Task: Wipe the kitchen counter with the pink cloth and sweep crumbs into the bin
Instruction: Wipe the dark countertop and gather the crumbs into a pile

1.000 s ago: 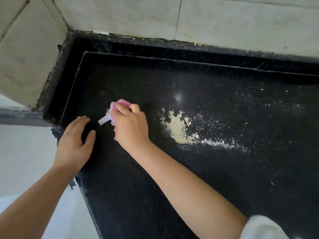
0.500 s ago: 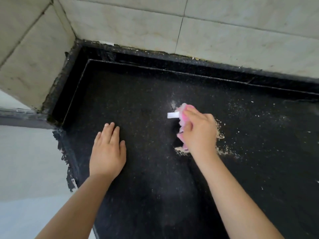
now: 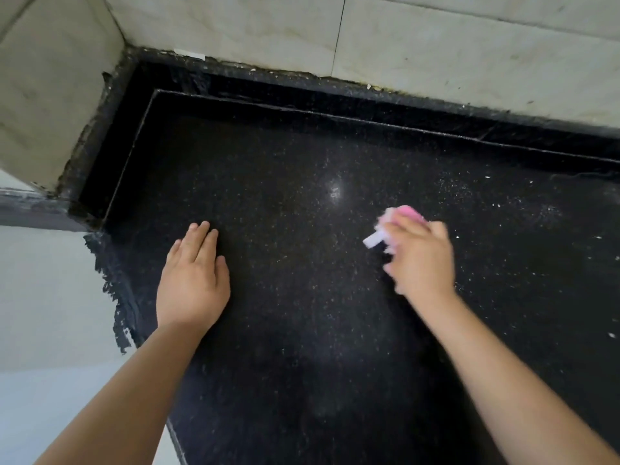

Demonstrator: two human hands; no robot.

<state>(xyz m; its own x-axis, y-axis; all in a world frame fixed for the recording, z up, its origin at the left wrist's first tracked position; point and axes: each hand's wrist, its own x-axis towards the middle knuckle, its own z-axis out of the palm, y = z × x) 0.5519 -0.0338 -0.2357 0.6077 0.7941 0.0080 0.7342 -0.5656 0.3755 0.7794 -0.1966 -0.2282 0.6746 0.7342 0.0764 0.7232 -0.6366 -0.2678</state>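
since half a second ago the right hand (image 3: 421,260) has swept the cloth (image 3: 407,213) further right across the worktop (image 3: 302,330), and the yellowish crumb pile it was covering no longer shows; only scattered crumbs (image 3: 523,213) remain as pale specks to the right of that hand. the left hand (image 3: 193,281) has hardly shifted. the right hand is blurred, its fingers curled over the pink cloth and gripping it, with a white tag (image 3: 372,241) sticking out on the left side of the cloth. the cloth sits under the fingers, down at the dark speckled surface, right of centre. the left hand lies flat on the worktop near its left edge, palm down, fingers straight and close together, holding nothing, well apart from the right hand. a raised black lip (image 3: 335,105) runs along the back and left of the worktop, and pale wall tiles (image 3: 469,55) rise behind it. a light floor (image 3: 43,297) shows beyond the left edge.
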